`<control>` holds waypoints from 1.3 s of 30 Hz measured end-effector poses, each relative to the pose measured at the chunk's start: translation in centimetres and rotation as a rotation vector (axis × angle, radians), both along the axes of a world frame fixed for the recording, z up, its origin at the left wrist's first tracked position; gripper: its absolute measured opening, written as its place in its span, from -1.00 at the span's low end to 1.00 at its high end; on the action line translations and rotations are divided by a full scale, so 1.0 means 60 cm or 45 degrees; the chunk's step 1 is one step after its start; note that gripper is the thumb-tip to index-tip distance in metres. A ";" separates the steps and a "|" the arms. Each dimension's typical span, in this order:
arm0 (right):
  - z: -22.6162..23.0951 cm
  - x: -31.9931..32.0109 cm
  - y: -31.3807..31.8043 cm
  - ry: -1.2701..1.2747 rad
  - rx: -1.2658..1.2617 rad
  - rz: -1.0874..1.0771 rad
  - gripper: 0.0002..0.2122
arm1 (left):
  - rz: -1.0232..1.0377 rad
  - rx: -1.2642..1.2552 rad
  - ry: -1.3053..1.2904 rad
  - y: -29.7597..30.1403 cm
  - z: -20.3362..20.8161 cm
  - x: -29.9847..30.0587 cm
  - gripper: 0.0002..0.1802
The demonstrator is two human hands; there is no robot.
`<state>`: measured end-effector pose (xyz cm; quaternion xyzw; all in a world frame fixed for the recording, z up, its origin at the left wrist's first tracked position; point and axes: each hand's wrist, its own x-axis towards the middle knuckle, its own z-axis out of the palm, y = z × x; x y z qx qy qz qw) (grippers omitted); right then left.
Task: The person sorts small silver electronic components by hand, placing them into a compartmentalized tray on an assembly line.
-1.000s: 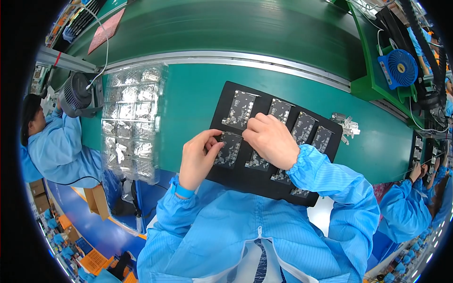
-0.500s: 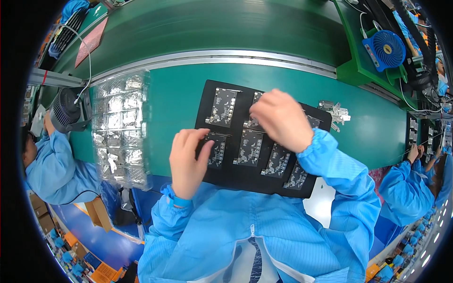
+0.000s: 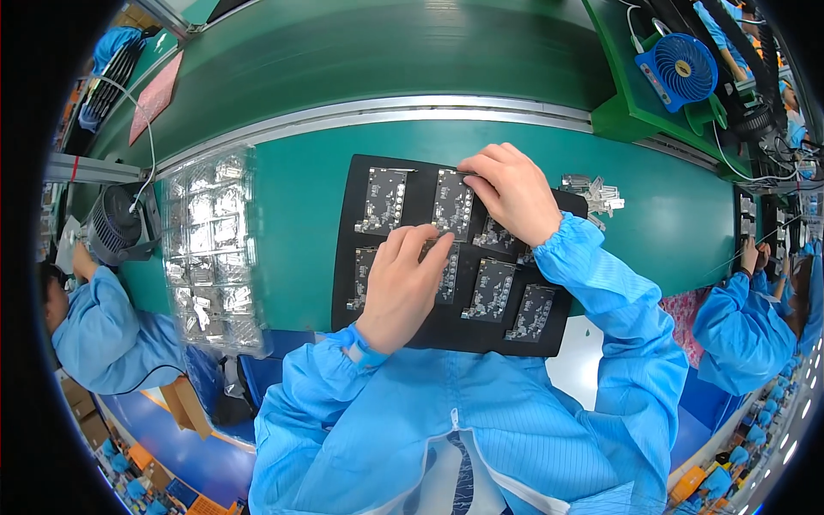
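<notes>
A black mat (image 3: pixel 343 296) carries several dark circuit boards with silver parts, laid in two rows. My right hand (image 3: pixel 513 193) is at the upper right corner of one far-row circuit board (image 3: pixel 451 202), thumb and forefinger pinched close together. Whatever lies between those fingertips is too small to make out. From the near side my left hand (image 3: pixel 399 287) reaches over the near row, partly covering two boards. Its thumb and fingers are bent but apart, with the tips by the same board's lower edge. Further left, another circuit board (image 3: pixel 385 202) lies uncovered.
Left of the mat stands a clear plastic tray (image 3: pixel 210 249) of small metal parts. Loose metal pieces (image 3: pixel 596 199) lie at the mat's far right. A blue fan (image 3: pixel 682 70) and a dark fan (image 3: pixel 120 223) flank the bench. Co-workers in blue sit on both sides.
My left hand has moved right, from the lower-left board to the second board's lower edge. My right hand has shifted to that board's upper right corner. The whole view has shifted slightly.
</notes>
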<state>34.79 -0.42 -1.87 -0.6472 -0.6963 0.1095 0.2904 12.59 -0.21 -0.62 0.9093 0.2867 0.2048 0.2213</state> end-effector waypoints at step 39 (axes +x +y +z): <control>-0.005 0.101 -0.043 0.125 -0.079 -0.048 -0.90 | -0.310 0.032 0.000 -0.017 -0.003 0.050 -0.55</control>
